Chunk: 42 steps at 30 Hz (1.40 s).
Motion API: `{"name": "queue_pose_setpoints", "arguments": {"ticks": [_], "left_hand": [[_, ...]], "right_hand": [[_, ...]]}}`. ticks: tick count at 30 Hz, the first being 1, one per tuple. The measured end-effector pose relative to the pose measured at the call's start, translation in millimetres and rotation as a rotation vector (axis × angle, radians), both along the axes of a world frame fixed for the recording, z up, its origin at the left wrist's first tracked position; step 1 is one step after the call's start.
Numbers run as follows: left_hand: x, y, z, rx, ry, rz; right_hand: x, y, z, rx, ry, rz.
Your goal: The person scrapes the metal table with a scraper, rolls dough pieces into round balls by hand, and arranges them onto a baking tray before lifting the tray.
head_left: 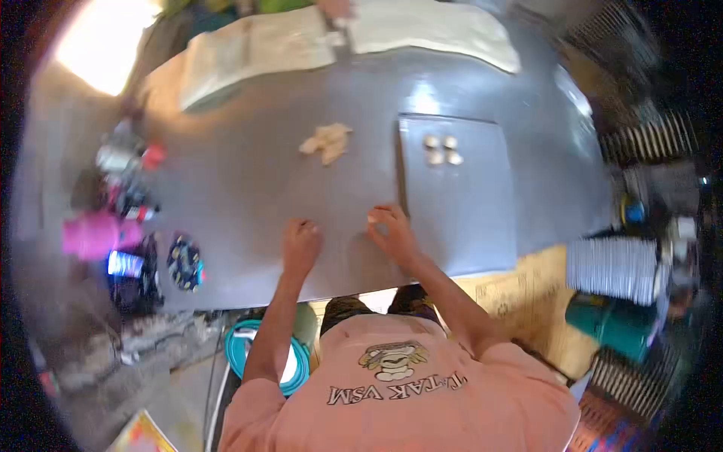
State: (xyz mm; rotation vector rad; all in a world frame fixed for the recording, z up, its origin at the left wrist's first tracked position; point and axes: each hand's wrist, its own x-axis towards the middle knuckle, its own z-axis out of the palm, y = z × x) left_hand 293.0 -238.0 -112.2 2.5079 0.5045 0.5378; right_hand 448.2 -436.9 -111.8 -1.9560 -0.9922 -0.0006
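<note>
My right hand [395, 235] is over the metal table, beside the left edge of a flat grey tray [471, 215]. Its thumb and fingers are pinched around a small pale dough piece [372, 219]. To its left, my left hand [303, 242] rests near the table surface with fingers curled; whether anything is inside them is hidden. Ahead of both hands lies a loose heap of dough scraps [328, 142]. Several small round dough pieces [443, 150] sit grouped toward the far end of the tray.
A long dough sheet [429, 26] stretches along the table's far edge, where another person's hand [336, 7] is blurred. Bottles and a pink container [98, 235] stand at left. Stacked white trays [614, 267] are at right, a teal-rimmed bucket [235, 350] below.
</note>
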Motion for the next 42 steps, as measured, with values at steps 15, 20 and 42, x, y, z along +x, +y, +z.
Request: {"name": "queue_pose_setpoints", "arguments": {"ticks": [15, 20, 42], "left_hand": [[231.5, -159.9, 51.4, 0.091, -0.056, -0.107], [230.1, -162.1, 53.0, 0.052, -0.119, 0.017], [0.4, -100.6, -58.6, 0.183, 0.441, 0.233]], "right_hand": [[155.4, -100.6, 22.9, 0.004, 0.179, -0.143], [170.9, -98.8, 28.7, -0.012, 0.179, -0.198], [103.5, -56.0, 63.2, -0.029, 0.199, 0.272]]}}
